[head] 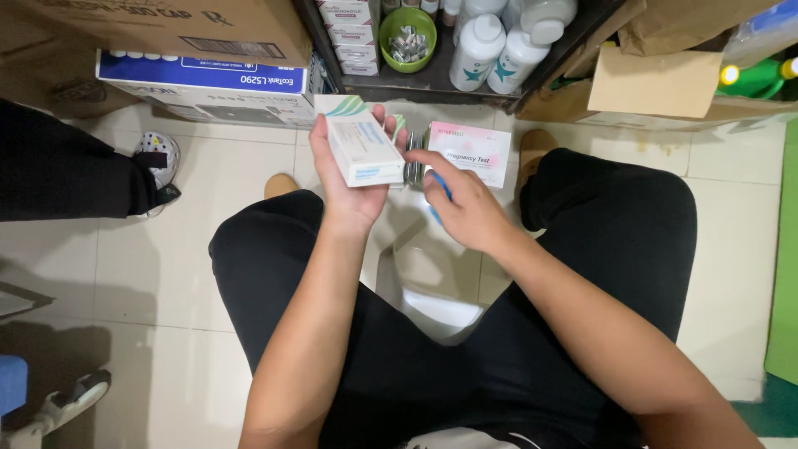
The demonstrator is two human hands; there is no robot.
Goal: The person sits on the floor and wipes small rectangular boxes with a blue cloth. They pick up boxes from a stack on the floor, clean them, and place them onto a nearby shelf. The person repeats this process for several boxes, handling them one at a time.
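White medicine box (363, 150) sits clamped in the left hand (353, 187); right hand (465, 208) grips a blue pen (440, 189).

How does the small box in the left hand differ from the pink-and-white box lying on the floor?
The white box with blue print is gripped in the left hand, raised off the floor; the pink-and-white box lies flat on the floor tiles. The held box looks narrower and more compact, the pink one wider and flatter. The right hand hovers by the pink box. Both are small rectangular cartons.
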